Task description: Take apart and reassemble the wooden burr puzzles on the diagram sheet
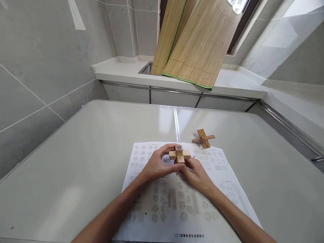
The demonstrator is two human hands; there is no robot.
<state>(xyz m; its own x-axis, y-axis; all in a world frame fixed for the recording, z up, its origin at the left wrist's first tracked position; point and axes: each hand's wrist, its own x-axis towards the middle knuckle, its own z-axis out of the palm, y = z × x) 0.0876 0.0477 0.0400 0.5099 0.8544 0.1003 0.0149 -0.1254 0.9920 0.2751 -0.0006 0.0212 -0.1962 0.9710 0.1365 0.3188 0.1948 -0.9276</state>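
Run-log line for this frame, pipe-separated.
left hand: holds wooden cross | right hand: holds same wooden cross | wooden cross: over printed sheet | second wooden cross: at sheet's far edge

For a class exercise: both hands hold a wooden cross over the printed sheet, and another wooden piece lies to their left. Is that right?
The left hand and right hand do hold the wooden cross over the printed sheet, but the head view shows the other wooden piece to their right, not left.
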